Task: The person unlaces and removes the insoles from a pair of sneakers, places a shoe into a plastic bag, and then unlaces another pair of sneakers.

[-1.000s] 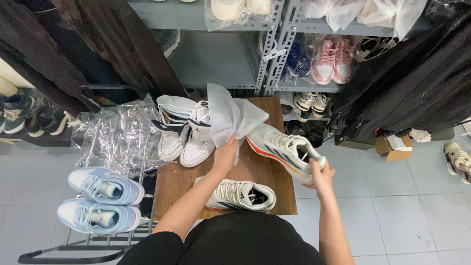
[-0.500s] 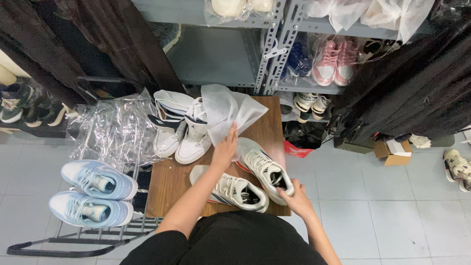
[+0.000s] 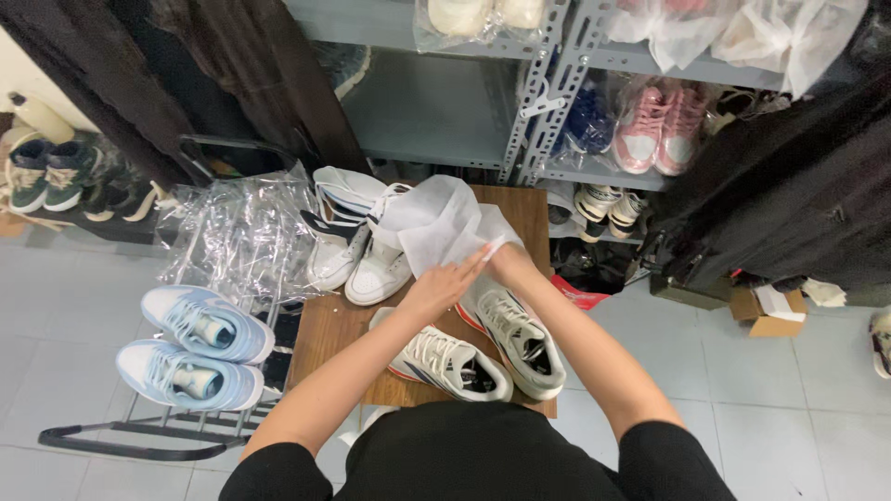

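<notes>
The left hand [image 3: 444, 283] is pinched shut on the edge of a white non-woven shoe bag [image 3: 436, 223], fingers closed over the fabric at the bag's near corner. The right hand [image 3: 506, 262] meets it at the same corner, touching the bag's edge; its fingers are mostly hidden behind the fabric and the left hand, so I cannot tell how tightly it grips. The bag is lifted off the small wooden table [image 3: 520, 209], crumpled and apparently empty (its mouth is not clearly visible).

Just below the hands, two grey-and-white running shoes lie on the table: the right-side sneaker [image 3: 518, 336] directly under the right forearm, the nearer sneaker [image 3: 444, 360] beside it, touching or nearly so. Both are out in the open, neither inside the bag, so as a judgement the bagging is at its start: bag in hand, shoes yet to go in.

Further out, a pair of white high-top sneakers [image 3: 357, 255] sits at the table's far left edge, next to a heap of clear plastic bags [image 3: 237, 232]. A pale blue pair [image 3: 200, 348] rests on a low black rack to the left. Beyond the table, a grey metal shelf holds a pink pair [image 3: 659, 130] in plastic
</notes>
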